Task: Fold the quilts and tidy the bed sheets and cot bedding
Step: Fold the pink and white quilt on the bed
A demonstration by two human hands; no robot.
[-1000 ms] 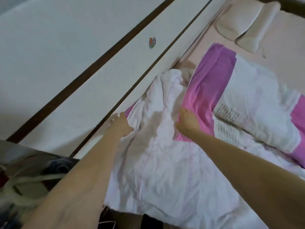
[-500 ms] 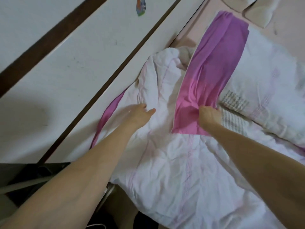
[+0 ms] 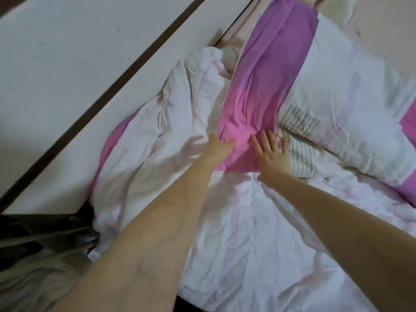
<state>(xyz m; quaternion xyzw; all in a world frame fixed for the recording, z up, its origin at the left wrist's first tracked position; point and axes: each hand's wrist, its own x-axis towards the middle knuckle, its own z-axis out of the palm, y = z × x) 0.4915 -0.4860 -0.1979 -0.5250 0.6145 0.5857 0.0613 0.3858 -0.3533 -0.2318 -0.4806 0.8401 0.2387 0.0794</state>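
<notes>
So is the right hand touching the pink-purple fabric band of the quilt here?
Touching. The head view shows the right hand lying flat, fingers spread, with its fingers overlapping the lower edge of the pink-purple fabric band and no gap between them.

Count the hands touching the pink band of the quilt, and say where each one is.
2. The left hand grips the near left edge of the pink band. The right hand lies flat, fingers spread, on its near right edge. No other hands show.

quilt (image 3: pixel 247 233): white, faint pink stripes | band (image 3: pixel 265 86): pink-purple | wall (image 3: pixel 67 52): white
</notes>
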